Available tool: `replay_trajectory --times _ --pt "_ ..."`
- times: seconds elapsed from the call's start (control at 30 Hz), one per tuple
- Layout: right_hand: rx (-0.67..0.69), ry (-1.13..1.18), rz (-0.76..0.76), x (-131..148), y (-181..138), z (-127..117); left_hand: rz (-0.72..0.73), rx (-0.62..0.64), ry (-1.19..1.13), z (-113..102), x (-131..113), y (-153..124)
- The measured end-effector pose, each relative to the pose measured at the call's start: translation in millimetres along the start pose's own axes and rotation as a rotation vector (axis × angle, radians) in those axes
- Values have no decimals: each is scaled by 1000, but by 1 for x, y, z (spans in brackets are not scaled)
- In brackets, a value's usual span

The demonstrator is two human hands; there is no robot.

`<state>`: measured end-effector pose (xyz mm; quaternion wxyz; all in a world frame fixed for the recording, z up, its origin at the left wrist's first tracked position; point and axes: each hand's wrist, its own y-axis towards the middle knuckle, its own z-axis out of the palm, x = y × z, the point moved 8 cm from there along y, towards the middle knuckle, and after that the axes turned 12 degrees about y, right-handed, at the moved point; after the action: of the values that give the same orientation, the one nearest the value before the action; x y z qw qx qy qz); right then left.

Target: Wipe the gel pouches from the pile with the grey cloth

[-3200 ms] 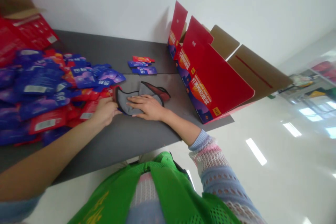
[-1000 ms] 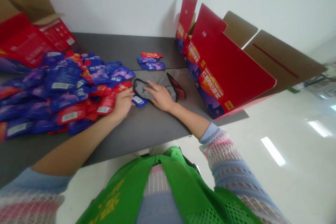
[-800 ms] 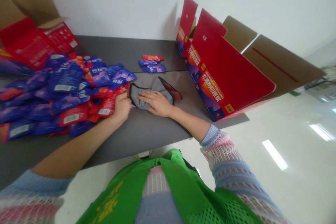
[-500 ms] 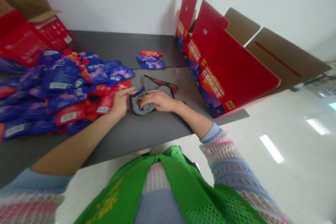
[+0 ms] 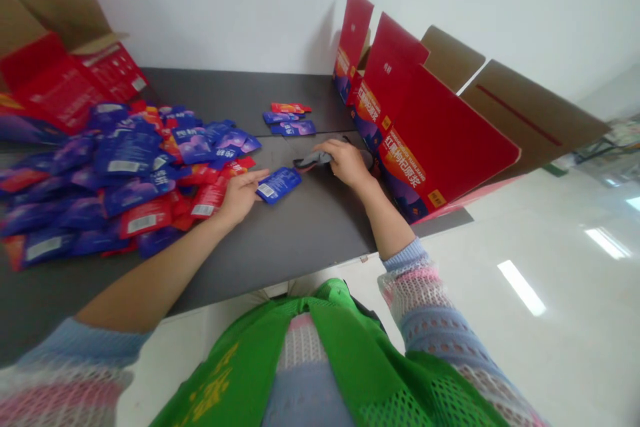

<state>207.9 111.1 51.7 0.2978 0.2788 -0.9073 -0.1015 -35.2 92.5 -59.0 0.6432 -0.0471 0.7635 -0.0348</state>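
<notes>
My left hand [image 5: 241, 196] grips the near left end of a blue pouch [image 5: 280, 184] with a white barcode label, its fingers stretched along that end. To the right, my right hand [image 5: 347, 163] is closed on a grey cloth [image 5: 317, 159] with dark edging, which is bunched and partly hidden under the hand. The pouch and the cloth's left end nearly meet. Beside my left hand lies a heap of blue and red pouches [image 5: 133, 157].
Several pouches [image 5: 293, 127] lie in a small group at the back of the dark grey table [image 5: 280, 247]. Open red cartons [image 5: 407, 147] stand in a row at right. Another open red carton [image 5: 65, 90] is at the back left, by a white wall.
My right hand has moved right and slightly back with the cloth, off the blue pouch. The pouch, mostly covered before, now shows fully beside my left hand.
</notes>
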Motion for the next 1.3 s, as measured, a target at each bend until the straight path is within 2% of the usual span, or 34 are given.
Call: replay_trajectory --times 0.1,0.17,0.23,0.33,0.4,0.5,0.67,0.77,0.93,1.13,1.23,1.3 --pt "-141 77 -84 18 -4 -12 13 2 11 1 -1 1" --pt "-142 105 -130 33 -8 -5 12 -4 16 1 0 1" --pt "-49 123 -203 50 -11 17 30 -14 6 1 -2 2" --pt "215 121 -355 73 -18 65 83 -3 -30 3 -7 1" --pt "344 68 -397 79 -20 91 99 10 -41 5 -12 0" --pt "385 3 -391 78 -16 104 89 20 -49 7 -16 -3" --pt "352 36 -327 70 -7 91 94 62 -40 10 -21 -5" --pt "339 49 -253 58 -2 83 44 73 3 10 -17 -6" --pt "303 -8 -81 22 6 71 -15 29 48 5 -13 -8" --pt "224 -115 107 -22 7 52 0 -8 50 3 -10 -10" --pt "141 -123 141 -27 5 38 2 -12 45 3 -7 -9" --pt "58 -84 114 -18 5 24 9 -20 28 4 -7 -7"
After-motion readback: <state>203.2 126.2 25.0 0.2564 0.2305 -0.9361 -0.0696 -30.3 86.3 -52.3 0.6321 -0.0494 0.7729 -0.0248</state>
